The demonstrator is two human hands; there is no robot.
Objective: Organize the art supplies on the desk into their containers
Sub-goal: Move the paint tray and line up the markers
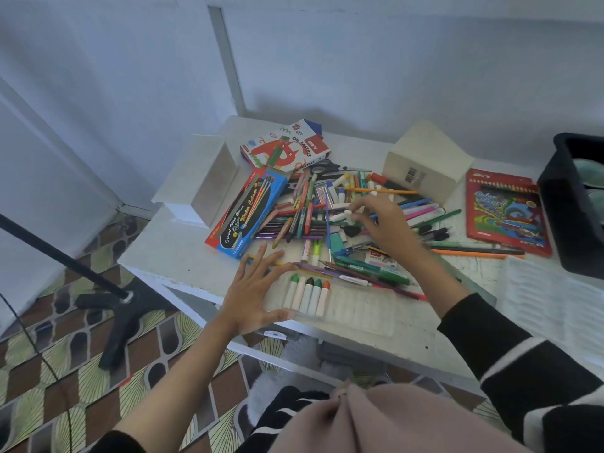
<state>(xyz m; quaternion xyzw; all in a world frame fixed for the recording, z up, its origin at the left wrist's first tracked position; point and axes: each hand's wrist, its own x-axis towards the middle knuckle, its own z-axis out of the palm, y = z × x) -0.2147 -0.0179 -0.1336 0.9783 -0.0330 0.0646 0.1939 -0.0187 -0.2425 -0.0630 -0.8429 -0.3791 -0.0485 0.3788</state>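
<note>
A clear plastic pastel tray (359, 308) lies at the desk's front edge with several white-wrapped oil pastels (307, 294) standing side by side in its left slots. My left hand (258, 289) rests flat with fingers spread against the tray's left end, thumb on its front rim. My right hand (382, 220) reaches into the heap of pens, markers and pastels (310, 217) and pinches a white-wrapped pastel (341, 216) at its fingertips. The oil pastels box (287, 148) lies at the back.
A blue water colours box (248, 214) lies left of the heap, a red colour pencil box (506, 214) at the right. Also on the white desk (176, 250): two white boxes (428, 161) (202, 181), a black bin (575, 204), scissors (325, 167), a tripod leg (58, 256) at left.
</note>
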